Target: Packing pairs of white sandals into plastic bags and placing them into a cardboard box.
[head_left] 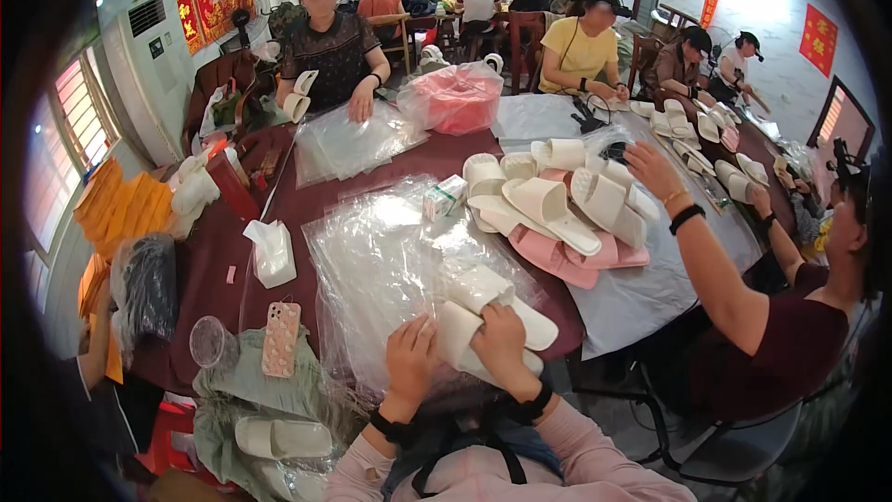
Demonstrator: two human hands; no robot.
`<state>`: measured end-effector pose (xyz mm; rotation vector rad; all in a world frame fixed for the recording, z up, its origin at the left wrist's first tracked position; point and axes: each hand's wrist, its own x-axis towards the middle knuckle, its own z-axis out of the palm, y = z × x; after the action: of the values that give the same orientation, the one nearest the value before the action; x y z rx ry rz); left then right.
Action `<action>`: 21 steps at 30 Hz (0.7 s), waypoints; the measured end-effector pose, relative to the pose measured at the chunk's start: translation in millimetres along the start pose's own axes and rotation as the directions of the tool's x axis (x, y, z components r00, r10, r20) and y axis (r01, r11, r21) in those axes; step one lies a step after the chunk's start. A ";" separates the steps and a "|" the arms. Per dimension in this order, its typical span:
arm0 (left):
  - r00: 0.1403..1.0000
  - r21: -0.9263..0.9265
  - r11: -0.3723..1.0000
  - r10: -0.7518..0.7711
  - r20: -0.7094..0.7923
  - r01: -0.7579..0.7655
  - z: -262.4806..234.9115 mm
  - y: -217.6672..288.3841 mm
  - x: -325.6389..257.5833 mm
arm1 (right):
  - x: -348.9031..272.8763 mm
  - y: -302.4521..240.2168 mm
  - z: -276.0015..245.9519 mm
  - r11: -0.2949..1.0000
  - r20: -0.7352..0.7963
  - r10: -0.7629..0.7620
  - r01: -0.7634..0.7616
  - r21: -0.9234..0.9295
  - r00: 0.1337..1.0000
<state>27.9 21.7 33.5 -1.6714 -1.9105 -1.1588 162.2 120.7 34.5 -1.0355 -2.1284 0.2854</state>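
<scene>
A pair of cream slide slippers (481,288) is tilted over the table's near edge, right in front of me. My right hand (503,346) is closed around their side, with the fingers by the straps. To the left of the slippers, my left hand (412,360) has its fingers curled together at the edge of a clear plastic bag (372,316). More such bags lie flat in a layered stack beneath and beyond. Part of each hand's grip is hidden behind its own fingers.
Cream and pink slippers (548,200) are piled at the right. A small box (445,197), a tissue pack (273,253), a phone (281,339) and a clear cup (214,342) lie on the left half. A co-worker's arm (711,246) reaches in from the right; other people sit around.
</scene>
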 end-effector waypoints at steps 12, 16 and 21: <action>0.916 -0.234 0.890 -0.402 0.006 0.392 14.6 -2.1 -13.9 | 22.8 -18.1 53.7 0.891 0.136 0.239 -0.273 0.363 0.961; 0.915 -0.245 0.882 -0.379 0.137 0.402 19.9 -16.2 -26.4 | 22.8 -16.5 68.4 0.912 0.071 0.176 -0.190 0.364 0.982; 0.895 -0.250 0.860 -0.431 0.115 0.446 19.8 -13.1 -27.7 | 33.0 -13.2 79.5 0.896 0.081 0.072 -0.100 0.432 0.994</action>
<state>27.2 19.0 -2.8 -1.4359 -2.3373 -1.6248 85.2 146.0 2.4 -0.8613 -1.9464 0.8088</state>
